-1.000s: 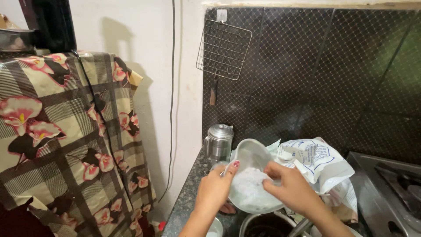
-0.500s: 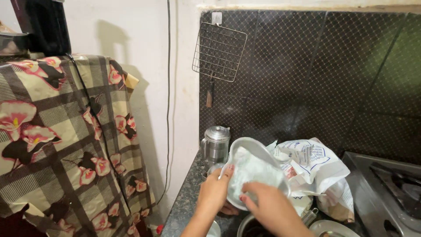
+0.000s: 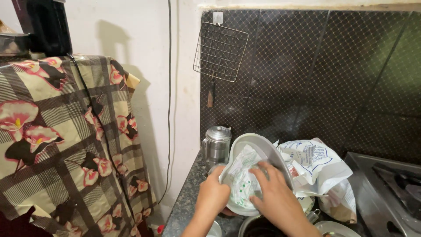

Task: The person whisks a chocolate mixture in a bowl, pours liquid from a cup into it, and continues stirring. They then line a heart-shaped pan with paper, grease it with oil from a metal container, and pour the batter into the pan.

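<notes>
A round steel plate (image 3: 263,147) is tilted up on edge over the counter. My left hand (image 3: 212,195) grips its lower left rim. My right hand (image 3: 274,197) presses a crumpled white plastic bag with green print (image 3: 239,177) against the plate's face, fingers spread over it. A dark pot (image 3: 258,226) sits just below both hands.
A steel lidded jug (image 3: 217,145) stands behind the plate. White printed plastic bags (image 3: 318,169) lie to the right, and a gas stove (image 3: 390,184) beyond them. A wire grill rack (image 3: 220,52) hangs on the dark tiled wall. A floral checked cloth (image 3: 66,136) covers a large object at left.
The plate has tipped from nearly flat to steeply on edge. My right hand moved from the plate's right rim onto its face with the bag.
</notes>
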